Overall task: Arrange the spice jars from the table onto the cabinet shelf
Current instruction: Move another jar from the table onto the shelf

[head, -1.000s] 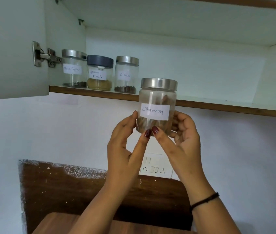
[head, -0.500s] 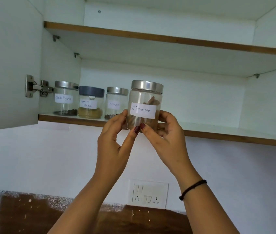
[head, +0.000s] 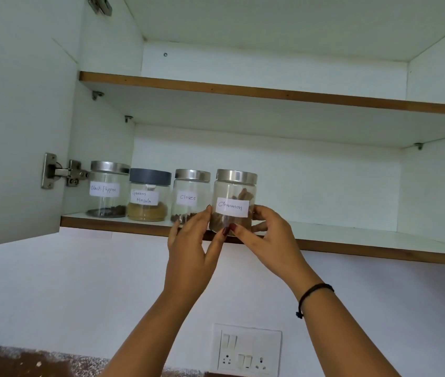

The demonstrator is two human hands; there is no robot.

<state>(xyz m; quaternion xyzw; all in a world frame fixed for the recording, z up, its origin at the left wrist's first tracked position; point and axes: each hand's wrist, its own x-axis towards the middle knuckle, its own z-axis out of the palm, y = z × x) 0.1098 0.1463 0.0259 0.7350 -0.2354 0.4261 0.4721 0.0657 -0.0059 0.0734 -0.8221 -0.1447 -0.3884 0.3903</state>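
Observation:
A clear Cinnamon jar with a steel lid stands at the front edge of the lower cabinet shelf. My left hand and my right hand hold its lower part from either side, thumbs meeting under the label. To its left stand the Cloves jar, the grey-lidded Garam Masala jar and the Black Pepper jar in a row. My left hand hides the lower right of the Cloves jar.
The cabinet door hangs open at the left on a steel hinge. The upper shelf runs above. The lower shelf continues to the right of the jars. A switch and socket plate sits on the wall below.
Both hands have raised the Cinnamon jar up and forward from below the shelf to the shelf's front edge, beside the Cloves jar. The view has tilted upward.

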